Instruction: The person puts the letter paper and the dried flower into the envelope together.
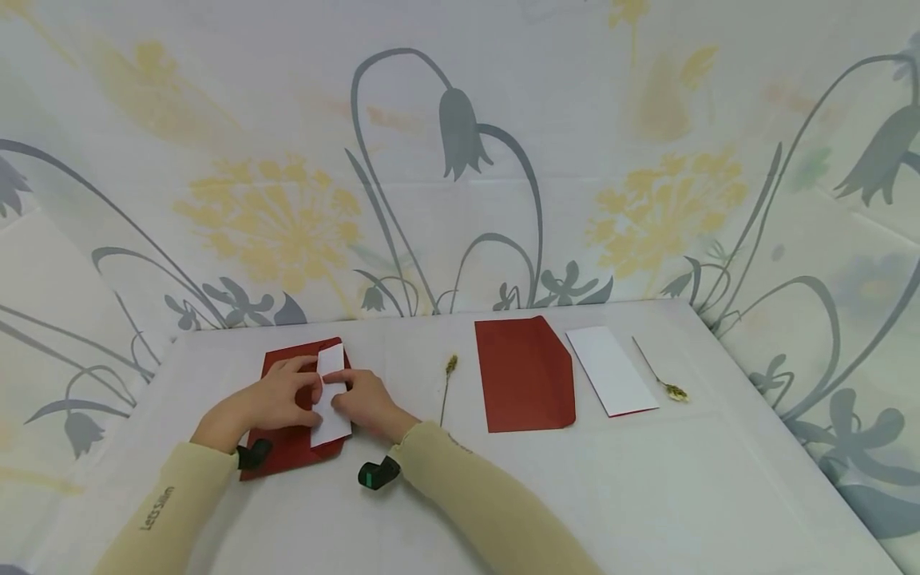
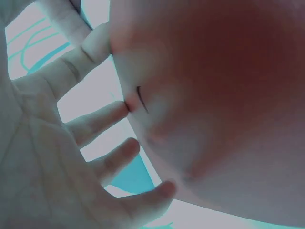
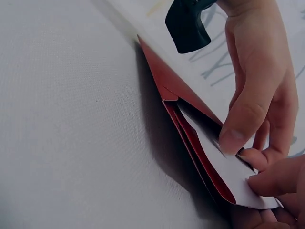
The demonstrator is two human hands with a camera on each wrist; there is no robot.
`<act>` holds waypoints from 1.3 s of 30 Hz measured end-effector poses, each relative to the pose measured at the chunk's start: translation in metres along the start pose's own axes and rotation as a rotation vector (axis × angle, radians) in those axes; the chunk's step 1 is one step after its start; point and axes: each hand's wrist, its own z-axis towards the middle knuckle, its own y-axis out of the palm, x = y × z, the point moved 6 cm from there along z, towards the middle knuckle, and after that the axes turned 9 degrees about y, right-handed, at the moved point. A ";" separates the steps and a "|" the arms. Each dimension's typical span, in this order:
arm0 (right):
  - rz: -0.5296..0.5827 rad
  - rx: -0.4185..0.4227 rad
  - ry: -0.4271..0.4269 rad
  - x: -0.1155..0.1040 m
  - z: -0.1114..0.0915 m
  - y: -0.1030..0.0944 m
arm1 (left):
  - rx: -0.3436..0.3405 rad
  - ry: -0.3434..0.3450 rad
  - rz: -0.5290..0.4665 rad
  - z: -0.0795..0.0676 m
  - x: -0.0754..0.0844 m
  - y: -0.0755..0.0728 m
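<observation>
At the left of the table in the head view lies a red envelope (image 1: 283,447), tilted slightly. A narrow white folded card (image 1: 331,427) stands partly within its mouth, with a red layer showing at its lower edge. My left hand (image 1: 273,397) grips the envelope beside the card, thumb at the card's edge. From the right, my right hand (image 1: 368,403) pinches the card between thumb and fingers. The right wrist view shows the card (image 3: 243,183) coming out between the envelope's red layers (image 3: 190,138). The left wrist view is blurred by a reddish sheet close to the lens.
A dried flower (image 1: 450,369) lies just right of my hands. Farther right are a second red envelope (image 1: 525,375), another white folded card (image 1: 611,371) and a second dried flower (image 1: 674,391). A floral curtain (image 1: 460,208) hangs behind the white table.
</observation>
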 end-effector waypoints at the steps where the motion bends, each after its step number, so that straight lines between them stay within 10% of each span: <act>1: -0.002 0.000 0.001 0.000 0.000 0.000 | 0.007 0.002 0.002 0.000 -0.001 0.000; 27: 0.045 0.157 -0.015 0.002 -0.003 -0.005 | 0.113 0.099 0.166 -0.005 0.002 -0.007; 39: 0.026 0.161 -0.009 0.005 -0.004 -0.007 | 0.109 0.166 0.082 -0.005 0.001 -0.008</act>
